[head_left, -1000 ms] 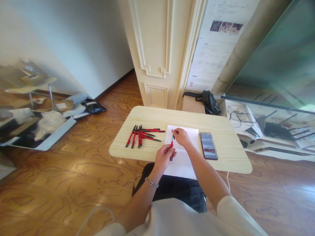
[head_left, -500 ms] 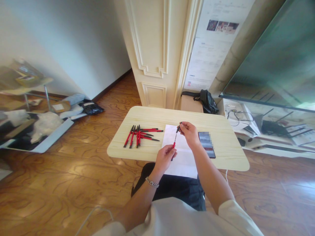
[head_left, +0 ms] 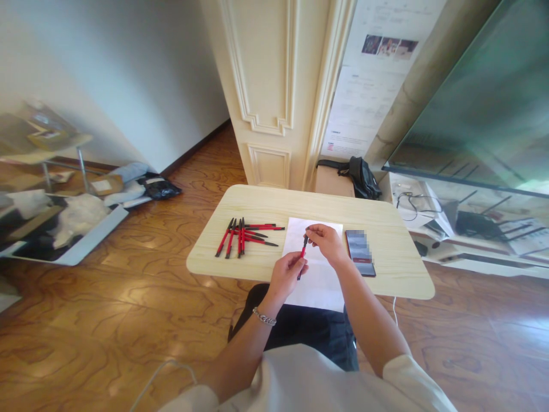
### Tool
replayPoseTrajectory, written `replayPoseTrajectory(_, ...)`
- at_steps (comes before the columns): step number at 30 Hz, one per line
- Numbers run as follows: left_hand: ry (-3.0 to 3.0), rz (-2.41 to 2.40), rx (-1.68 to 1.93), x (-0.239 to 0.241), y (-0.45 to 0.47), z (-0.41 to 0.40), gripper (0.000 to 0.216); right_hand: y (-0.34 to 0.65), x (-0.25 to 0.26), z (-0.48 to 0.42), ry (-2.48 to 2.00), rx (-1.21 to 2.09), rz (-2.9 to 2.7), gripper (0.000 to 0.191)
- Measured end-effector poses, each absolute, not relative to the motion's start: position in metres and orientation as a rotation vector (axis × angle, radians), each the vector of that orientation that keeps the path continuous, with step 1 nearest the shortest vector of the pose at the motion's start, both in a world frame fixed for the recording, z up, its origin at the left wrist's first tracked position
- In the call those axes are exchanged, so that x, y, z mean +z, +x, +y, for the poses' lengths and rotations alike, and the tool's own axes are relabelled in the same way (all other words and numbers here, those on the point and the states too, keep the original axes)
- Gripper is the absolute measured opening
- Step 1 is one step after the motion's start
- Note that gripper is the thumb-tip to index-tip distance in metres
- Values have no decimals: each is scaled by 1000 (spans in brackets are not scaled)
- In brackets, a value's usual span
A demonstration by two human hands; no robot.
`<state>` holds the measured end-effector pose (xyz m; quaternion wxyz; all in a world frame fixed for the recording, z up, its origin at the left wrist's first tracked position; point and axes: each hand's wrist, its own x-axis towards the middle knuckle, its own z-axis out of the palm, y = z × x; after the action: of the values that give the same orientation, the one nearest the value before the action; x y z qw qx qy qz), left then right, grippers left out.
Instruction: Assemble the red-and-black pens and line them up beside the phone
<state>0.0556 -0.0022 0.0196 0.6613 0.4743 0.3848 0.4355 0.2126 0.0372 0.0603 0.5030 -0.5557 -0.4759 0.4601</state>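
My left hand (head_left: 286, 272) is closed round the lower part of a red and black pen (head_left: 302, 254), held over a white sheet of paper (head_left: 315, 276). My right hand (head_left: 326, 242) pinches the pen's black top end. Both hands hover above the near edge of a small light wooden table (head_left: 266, 200). Several more red and black pens (head_left: 244, 234) lie in a loose bunch on the table to the left of the paper.
A phone (head_left: 360, 252) lies face up right of the paper. A black bag (head_left: 362, 177) sits behind the table by a cream panelled door. A low glass shelf with cables stands at right; clutter and a tray lie on the floor at left.
My right hand came back down toward the left hand, closing the gap along the pen; half a second ago it was lifted higher and farther from the left hand.
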Motion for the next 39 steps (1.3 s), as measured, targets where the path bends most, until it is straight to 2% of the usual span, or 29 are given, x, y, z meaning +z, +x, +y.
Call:
replayPoseTrajectory(7,974,800,886,20,54,-5,44,215,58,27,-1282,1200,-1093,34)
replayPoseTrajectory(39,1037,803,795,12,55,-6,44,219,47,11,-1219,1201,-1005,31)
